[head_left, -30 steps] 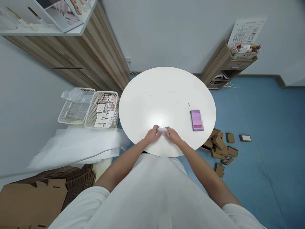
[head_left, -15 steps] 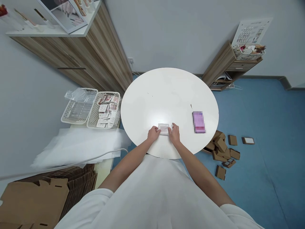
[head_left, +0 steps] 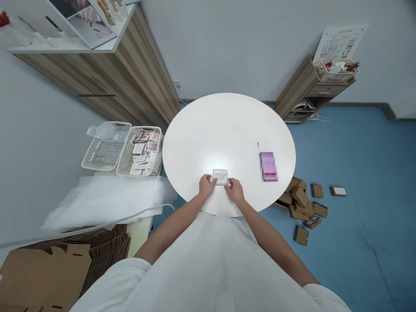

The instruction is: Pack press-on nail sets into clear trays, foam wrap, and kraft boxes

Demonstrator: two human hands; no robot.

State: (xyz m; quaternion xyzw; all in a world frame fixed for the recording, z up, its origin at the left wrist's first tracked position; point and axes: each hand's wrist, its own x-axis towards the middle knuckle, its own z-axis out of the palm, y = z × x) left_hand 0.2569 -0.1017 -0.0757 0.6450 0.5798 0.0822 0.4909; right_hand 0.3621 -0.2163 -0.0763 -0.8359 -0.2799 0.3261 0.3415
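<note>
A small white rectangular packet [head_left: 220,177], which looks wrapped in translucent sheet, lies near the front edge of the round white table [head_left: 227,125]. At its left edge my left hand [head_left: 206,185] is closed, thumb and fingers pinching the side. My right hand [head_left: 234,190] pinches the right edge, fingers curled. Faint printing shows through the packet's top. To the right on the table rests a pixelated purple object [head_left: 268,167]; what it is I cannot tell.
Left of the table stand a white basket of printed cards [head_left: 143,151] and a basket of clear plastic pieces [head_left: 107,151]. White foam sheets [head_left: 107,199] lie below them, above stacked flat cardboard [head_left: 45,277]. Small brown boxes [head_left: 300,197] are piled on the floor at right.
My right hand has shifted slightly down, its fingers now curled in at the packet's right edge. The left hand still holds the left side. The whole view has shifted slightly.
</note>
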